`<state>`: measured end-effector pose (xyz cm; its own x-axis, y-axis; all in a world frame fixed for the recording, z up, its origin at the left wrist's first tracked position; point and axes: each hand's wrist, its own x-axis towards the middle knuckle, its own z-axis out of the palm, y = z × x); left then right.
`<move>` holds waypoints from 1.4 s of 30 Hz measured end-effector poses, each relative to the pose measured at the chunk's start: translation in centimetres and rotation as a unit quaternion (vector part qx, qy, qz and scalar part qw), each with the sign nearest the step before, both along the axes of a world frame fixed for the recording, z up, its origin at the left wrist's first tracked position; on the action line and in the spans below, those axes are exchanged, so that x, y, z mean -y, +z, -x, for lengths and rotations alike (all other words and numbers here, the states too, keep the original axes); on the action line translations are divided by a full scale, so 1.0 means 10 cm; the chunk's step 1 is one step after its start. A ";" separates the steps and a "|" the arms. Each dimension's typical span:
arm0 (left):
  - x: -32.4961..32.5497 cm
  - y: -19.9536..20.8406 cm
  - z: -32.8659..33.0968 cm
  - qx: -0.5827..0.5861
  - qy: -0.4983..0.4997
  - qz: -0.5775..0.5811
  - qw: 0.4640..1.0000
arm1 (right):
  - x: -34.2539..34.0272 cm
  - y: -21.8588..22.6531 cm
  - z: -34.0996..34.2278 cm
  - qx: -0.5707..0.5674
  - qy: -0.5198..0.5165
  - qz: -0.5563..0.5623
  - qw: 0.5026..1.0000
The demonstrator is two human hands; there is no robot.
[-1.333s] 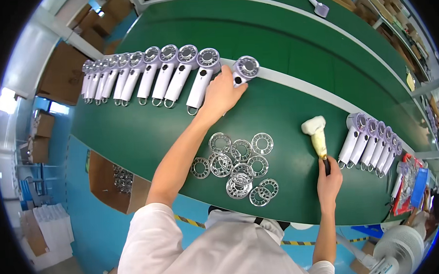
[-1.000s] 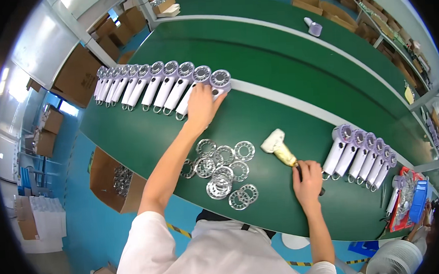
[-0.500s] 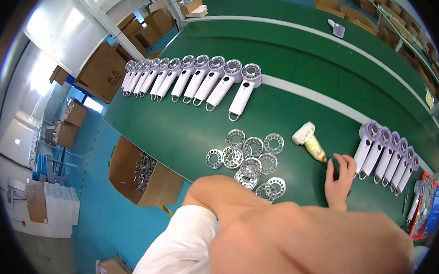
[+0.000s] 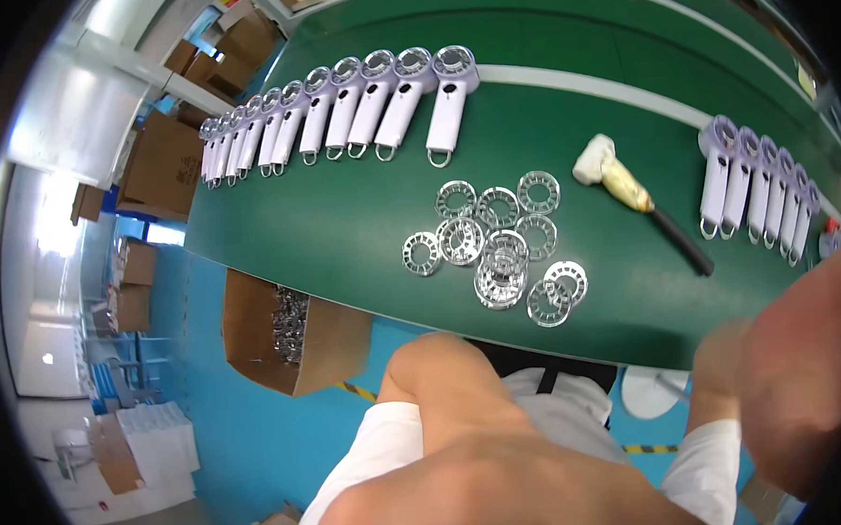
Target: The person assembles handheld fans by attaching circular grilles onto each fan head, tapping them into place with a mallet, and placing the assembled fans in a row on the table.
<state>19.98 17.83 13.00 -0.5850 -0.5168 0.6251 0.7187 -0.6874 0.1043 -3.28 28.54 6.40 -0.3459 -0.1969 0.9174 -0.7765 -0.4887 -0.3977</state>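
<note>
and here we are over the green table [image 4: 344,233], both arms bent up close to the camera. left arm [image 4: 445,383] first: one elbow up in the lower middle, bare forearm swelling toward us, and the left hand itself is out of the picture. over to the right arm [image 4: 796,377], a big blur of skin at the right edge; i can't tell whether the right hand is clenched, released or grasping anything in there.

on the table, one mallet [image 4: 628,186], lying on its own: one white wrapped head, one yellow neck, one black handle slanting toward the blurred arm, well apart from the rings.

now the clear rings [image 4: 497,297]: at least ten, mid-table, several overlapping, so the exact tally is hidden.

two rows of lilac-and-white fans! the left row [image 4: 371,105] runs to about eleven, crowded at its far end; the right row [image 4: 761,191] has six, beyond the handle. below the edge, one open cardboard box [image 4: 340,346] holding shiny pieces [image 4: 290,329], too many to count.
</note>
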 end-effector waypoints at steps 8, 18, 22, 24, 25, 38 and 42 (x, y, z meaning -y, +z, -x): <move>-0.18 0.20 -0.10 0.084 0.009 -0.120 0.989 | -0.17 -0.26 -0.28 0.048 -0.074 -0.004 0.996; -0.34 -0.17 0.08 0.113 0.047 -0.147 0.981 | -0.33 -0.22 -0.05 -0.011 -0.092 -0.040 0.995; -0.24 -0.15 0.22 0.118 0.066 -0.133 0.982 | -0.17 -0.06 0.07 -0.038 -0.098 -0.026 0.994; -0.11 -0.09 0.31 0.115 0.068 -0.112 0.985 | -0.05 0.05 0.14 -0.055 -0.110 -0.005 0.992; -0.11 -0.06 0.41 0.112 0.072 -0.101 0.986 | -0.04 0.12 0.24 -0.064 -0.114 0.007 0.991; -0.04 1.18 0.63 0.036 0.156 0.157 0.975 | 0.19 1.58 0.48 -0.165 -0.168 0.280 0.931; 0.00 0.94 0.52 0.010 0.193 0.148 0.970 | 0.27 1.61 0.38 -0.212 -0.159 0.290 0.920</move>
